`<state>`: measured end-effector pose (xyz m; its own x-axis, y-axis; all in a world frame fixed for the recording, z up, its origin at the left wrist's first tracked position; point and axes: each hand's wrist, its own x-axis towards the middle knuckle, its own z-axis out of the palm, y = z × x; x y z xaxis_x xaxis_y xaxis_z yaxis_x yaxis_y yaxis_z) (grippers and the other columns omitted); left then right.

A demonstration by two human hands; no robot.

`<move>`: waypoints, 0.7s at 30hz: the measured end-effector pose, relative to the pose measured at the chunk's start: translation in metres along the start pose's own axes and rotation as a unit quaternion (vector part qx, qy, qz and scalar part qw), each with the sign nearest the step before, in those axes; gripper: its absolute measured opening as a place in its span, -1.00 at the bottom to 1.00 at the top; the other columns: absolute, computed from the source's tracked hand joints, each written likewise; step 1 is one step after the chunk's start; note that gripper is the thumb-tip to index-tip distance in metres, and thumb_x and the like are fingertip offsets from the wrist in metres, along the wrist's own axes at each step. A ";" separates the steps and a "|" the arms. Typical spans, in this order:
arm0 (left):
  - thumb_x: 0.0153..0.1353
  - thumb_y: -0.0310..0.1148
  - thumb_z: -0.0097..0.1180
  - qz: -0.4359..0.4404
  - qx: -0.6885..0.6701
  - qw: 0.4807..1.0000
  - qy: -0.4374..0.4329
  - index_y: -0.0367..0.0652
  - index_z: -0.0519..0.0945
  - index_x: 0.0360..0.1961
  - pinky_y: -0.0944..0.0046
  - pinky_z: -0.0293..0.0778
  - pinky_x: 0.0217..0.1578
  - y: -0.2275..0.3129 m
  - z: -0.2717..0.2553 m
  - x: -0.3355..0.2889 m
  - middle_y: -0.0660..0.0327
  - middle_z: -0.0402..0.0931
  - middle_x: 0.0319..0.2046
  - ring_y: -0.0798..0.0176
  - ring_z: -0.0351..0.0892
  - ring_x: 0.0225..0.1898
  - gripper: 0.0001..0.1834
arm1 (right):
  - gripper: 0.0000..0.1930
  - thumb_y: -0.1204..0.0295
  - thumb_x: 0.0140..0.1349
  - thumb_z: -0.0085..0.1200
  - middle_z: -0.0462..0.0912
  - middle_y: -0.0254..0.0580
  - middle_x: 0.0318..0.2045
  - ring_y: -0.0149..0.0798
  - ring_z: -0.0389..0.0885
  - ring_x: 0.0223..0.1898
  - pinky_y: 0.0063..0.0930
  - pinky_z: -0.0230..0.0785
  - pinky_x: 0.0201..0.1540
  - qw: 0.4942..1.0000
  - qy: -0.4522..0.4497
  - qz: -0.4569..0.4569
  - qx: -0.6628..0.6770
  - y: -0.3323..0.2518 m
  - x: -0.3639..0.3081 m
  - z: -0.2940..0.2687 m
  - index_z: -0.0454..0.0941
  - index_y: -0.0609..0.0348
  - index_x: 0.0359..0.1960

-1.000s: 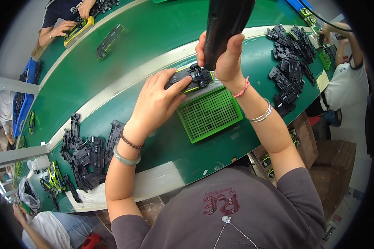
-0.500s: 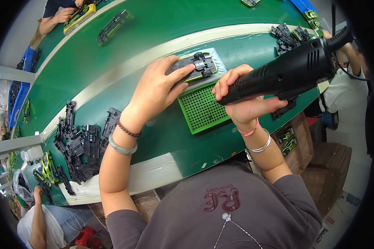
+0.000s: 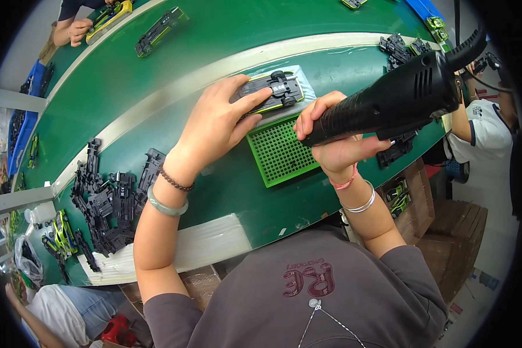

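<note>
An upside-down toy car (image 3: 285,87) with a black underside and yellow-green edges rests on a pale pad (image 3: 309,88). My left hand (image 3: 211,124) grips it from the left, with a fingertip pressed on the underside. A thick black electric screwdriver (image 3: 383,104), its cable running off to the upper right, is held in my right hand (image 3: 337,142). Its tip is hidden behind my fingers. Below the car, partly covered by the right hand, lies a green tray (image 3: 293,176) full of small holes.
Black chassis parts (image 3: 119,203) lie heaped left of my forearm, beside green toy cars (image 3: 64,233). Another black pile (image 3: 395,51) is at the far right. A pale strip (image 3: 174,81) curves across the green table. Co-workers sit at the left, far left and right. Cardboard boxes (image 3: 455,243) stand lower right.
My hands keep nearly the same pose, and the screwdriver has shifted slightly left. The co-worker on the right has leaned more into view. The far-left person's hand has moved down along the yellow holder.
</note>
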<state>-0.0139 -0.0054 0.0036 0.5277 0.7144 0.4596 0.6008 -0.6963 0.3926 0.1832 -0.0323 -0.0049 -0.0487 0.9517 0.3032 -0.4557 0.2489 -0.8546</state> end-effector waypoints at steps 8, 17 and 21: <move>-0.01 -0.37 0.18 -0.004 -0.001 1.000 -0.003 0.06 0.49 -0.01 0.08 0.34 -0.04 0.002 -0.004 -0.001 -0.03 0.37 -0.06 -0.07 0.38 -0.04 -0.55 | 0.07 -0.68 -0.47 -0.59 0.39 -0.21 -0.67 -0.35 0.41 -0.64 -0.52 0.33 -0.56 0.995 -0.015 0.036 -0.087 -0.007 -0.002 0.014 0.28 0.23 -0.46; -0.22 -0.14 0.36 -0.049 0.024 0.997 -0.057 -0.21 0.35 0.05 0.07 0.31 -0.01 -0.016 -0.048 -0.010 -0.08 0.36 -0.04 -0.11 0.32 0.02 -0.22 | 0.16 -0.68 -0.51 -0.76 0.46 -0.12 -0.65 -0.32 0.43 -0.68 -0.54 0.35 -0.59 0.985 -0.100 -0.129 0.049 -0.044 0.037 0.033 0.31 0.31 -0.47; -0.26 -0.18 0.37 -0.051 0.019 0.996 -0.077 -0.29 0.46 -0.17 0.13 0.38 -0.12 -0.024 -0.048 -0.010 -0.01 0.45 -0.23 -0.04 0.42 -0.14 -0.38 | 0.13 -0.69 -0.51 -0.74 0.41 -0.19 -0.68 -0.31 0.40 -0.67 -0.45 0.34 -0.56 0.981 -0.117 -0.119 0.097 -0.035 0.063 0.073 0.32 0.25 -0.46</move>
<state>-0.0626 0.0007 0.0275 0.5476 0.7848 0.2903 0.6763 -0.6194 0.3987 0.1315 0.0056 0.0750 -0.1125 0.7985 0.5914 -0.6390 0.3977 -0.6584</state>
